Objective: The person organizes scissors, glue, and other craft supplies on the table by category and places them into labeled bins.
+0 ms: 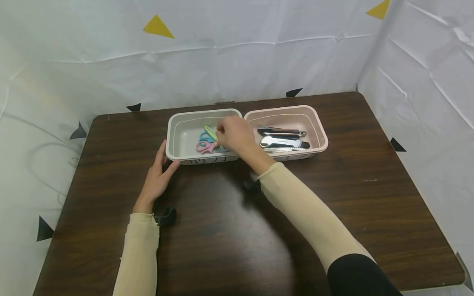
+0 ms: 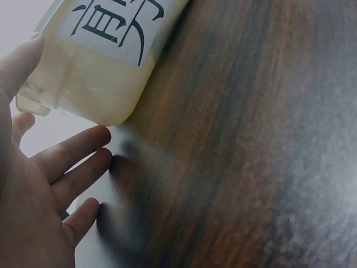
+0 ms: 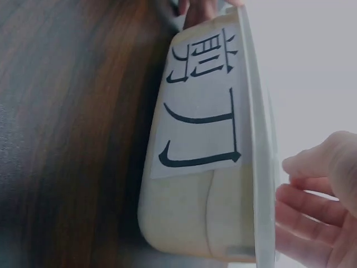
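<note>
A cream bin (image 1: 174, 137) and a pink bin (image 1: 323, 133) stand side by side at the back of a dark wooden table (image 1: 229, 230). Green scissors (image 1: 210, 132), blue scissors (image 1: 205, 137) and pink scissors (image 1: 203, 147) lie in the cream one. My right hand (image 1: 222, 132) reaches over its front wall with loosely curled fingertips at the green scissors; a grip is not visible. My left hand (image 1: 166, 160) lies flat-fingered on the table, touching the cream bin's (image 2: 100, 84) front left corner. The right wrist view shows the right hand (image 3: 312, 190) inside the labelled cream bin (image 3: 195, 218).
Two utility knives (image 1: 283, 132) (image 1: 284, 142) lie in the pink bin. White sheeting walls in the table at the back and on both sides. The table's front half is bare wood between my forearms.
</note>
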Demonstrator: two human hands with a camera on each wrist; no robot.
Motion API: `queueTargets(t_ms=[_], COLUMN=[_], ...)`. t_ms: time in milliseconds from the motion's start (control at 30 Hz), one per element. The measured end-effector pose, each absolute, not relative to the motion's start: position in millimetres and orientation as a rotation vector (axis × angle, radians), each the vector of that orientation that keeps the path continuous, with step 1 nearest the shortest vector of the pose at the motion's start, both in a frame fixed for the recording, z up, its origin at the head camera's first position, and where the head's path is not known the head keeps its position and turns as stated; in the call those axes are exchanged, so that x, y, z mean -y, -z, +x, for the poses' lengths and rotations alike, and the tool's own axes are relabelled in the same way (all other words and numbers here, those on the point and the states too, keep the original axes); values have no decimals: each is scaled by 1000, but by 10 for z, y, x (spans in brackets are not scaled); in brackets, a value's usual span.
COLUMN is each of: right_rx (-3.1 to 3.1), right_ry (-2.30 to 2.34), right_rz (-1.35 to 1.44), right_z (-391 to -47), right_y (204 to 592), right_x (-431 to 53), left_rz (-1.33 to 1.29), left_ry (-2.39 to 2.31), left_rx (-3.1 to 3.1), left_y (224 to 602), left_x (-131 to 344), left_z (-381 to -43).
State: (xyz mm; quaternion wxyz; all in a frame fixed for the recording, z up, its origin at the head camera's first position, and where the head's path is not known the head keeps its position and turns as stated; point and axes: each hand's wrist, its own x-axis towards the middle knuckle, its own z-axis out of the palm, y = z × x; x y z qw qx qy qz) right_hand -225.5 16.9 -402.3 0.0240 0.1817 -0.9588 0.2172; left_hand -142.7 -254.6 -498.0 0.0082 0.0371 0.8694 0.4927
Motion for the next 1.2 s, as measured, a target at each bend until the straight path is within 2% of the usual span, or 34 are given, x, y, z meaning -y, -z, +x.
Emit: queueTargets(t_ms=[433,1000,1200], right_rx=[2674,2599,2544], right_ry=[-987,-983,-928], right_rz=[467,521,597], right_z=[-1913,-1635,-1540], right_y=[4010,4022,4047], right_x=[-590,-1347,-1611], left_rz=[131,161,182], left_ry=[-1539,-1470,-1359], left_rx=[-2727,-2748,-2832], left_y=[4977,4939,4768], left_x=[2558,2655,2813], left_z=[-1427,-1385,-1277])
